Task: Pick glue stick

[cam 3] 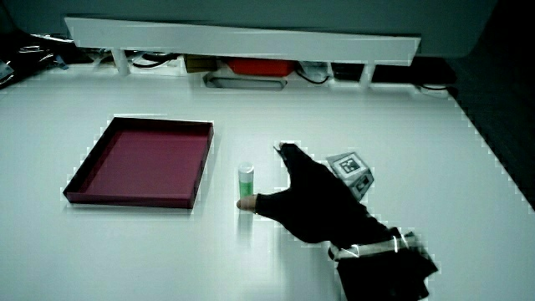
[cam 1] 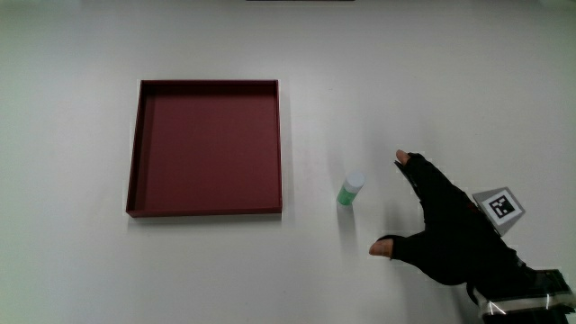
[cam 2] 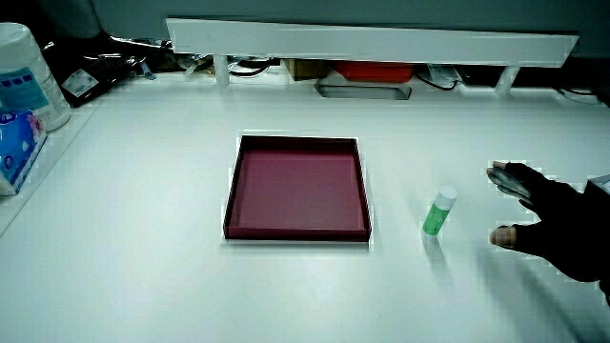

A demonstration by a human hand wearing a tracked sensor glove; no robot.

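A small green glue stick [cam 1: 350, 191] with a white cap stands upright on the white table, between the dark red tray [cam 1: 135, 153] and the hand. The gloved hand [cam 1: 407, 205] hovers beside the stick, fingers and thumb spread apart and holding nothing, a short gap away from it. The patterned cube [cam 1: 499, 207] rides on the hand's back. In both side views the glue stick [cam 2: 438, 211] [cam 3: 246, 179] stands by the tray's corner that is nearer to the person, with the open hand [cam 2: 510, 208] [cam 3: 272, 177] reaching toward it.
The dark red square tray [cam 2: 296, 232] [cam 3: 125, 197] holds nothing. A low white partition [cam 2: 372, 40] runs along the table's edge farthest from the person, with cables and a red item under it. A white container [cam 2: 24, 76] and a blue packet [cam 2: 14, 143] stand at the table's side edge.
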